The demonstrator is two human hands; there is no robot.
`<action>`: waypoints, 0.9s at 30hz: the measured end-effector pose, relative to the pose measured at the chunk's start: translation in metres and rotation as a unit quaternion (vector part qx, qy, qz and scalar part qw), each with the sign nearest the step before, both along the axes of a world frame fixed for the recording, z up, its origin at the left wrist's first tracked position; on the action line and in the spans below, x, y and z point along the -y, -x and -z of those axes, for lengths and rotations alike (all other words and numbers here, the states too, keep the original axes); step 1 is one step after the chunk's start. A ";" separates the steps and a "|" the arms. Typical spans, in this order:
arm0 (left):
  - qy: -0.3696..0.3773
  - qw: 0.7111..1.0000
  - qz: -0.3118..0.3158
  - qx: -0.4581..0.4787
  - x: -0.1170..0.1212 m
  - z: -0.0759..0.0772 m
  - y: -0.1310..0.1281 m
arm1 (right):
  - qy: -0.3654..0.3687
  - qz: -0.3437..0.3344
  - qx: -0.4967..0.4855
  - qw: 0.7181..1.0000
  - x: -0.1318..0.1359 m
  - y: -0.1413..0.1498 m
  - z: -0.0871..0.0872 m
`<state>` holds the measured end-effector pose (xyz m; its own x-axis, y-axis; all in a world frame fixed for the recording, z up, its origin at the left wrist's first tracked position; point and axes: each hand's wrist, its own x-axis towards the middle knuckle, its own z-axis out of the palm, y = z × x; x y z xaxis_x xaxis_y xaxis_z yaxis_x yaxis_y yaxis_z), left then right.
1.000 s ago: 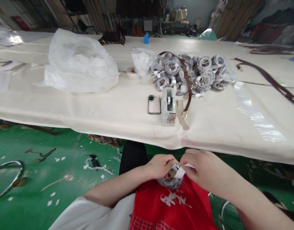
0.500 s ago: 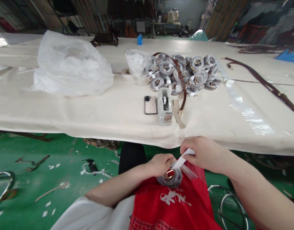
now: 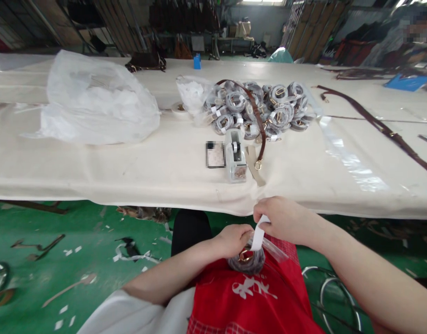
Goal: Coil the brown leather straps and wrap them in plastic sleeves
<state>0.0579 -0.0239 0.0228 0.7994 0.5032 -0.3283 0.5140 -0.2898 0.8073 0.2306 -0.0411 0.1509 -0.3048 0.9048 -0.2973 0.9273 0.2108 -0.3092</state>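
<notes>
In my lap, over a red apron (image 3: 248, 297), my left hand (image 3: 232, 240) is closed on a coiled strap in clear wrap (image 3: 246, 260) with a gold clasp showing. My right hand (image 3: 283, 219) pinches a white strip of tape (image 3: 258, 236) and holds it up from the coil. On the cream-covered table (image 3: 130, 162) ahead stand a tape dispenser (image 3: 235, 155) and a pile of wrapped coiled straps (image 3: 258, 109), with a loose brown strap (image 3: 255, 116) lying over them.
A big clear plastic bag (image 3: 95, 99) lies on the table's left. A small dark card (image 3: 215, 154) sits beside the dispenser. Long brown straps (image 3: 380, 125) and a clear film strip (image 3: 342, 150) lie on the right. The green floor (image 3: 42, 260) holds scraps and metal rings (image 3: 335, 297).
My right hand has risen from the coil, pulling the white tape strip up and taut. The left hand has kept its hold on the coil. The view has shifted slightly.
</notes>
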 end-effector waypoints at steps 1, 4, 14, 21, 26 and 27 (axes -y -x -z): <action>0.000 1.000 0.000 -0.001 0.000 0.001 0.000 | -0.005 0.003 -0.005 1.000 0.001 0.001 0.000; 0.006 1.000 -0.001 -0.008 -0.001 0.001 0.001 | -0.022 0.034 -0.029 0.999 0.005 -0.001 -0.004; 0.015 1.000 -0.025 0.001 -0.001 0.000 0.005 | 0.051 0.200 -0.410 0.888 0.048 0.004 0.053; 0.004 1.000 -0.024 -0.002 -0.004 0.002 0.001 | 0.022 0.307 -0.430 0.848 0.071 0.001 0.074; -0.005 1.000 -0.022 -0.007 -0.004 0.001 -0.001 | -0.011 0.374 -0.377 0.847 0.067 -0.001 0.080; -0.006 1.000 -0.020 -0.007 -0.004 0.001 0.000 | -0.007 0.363 -0.375 0.853 0.067 0.000 0.080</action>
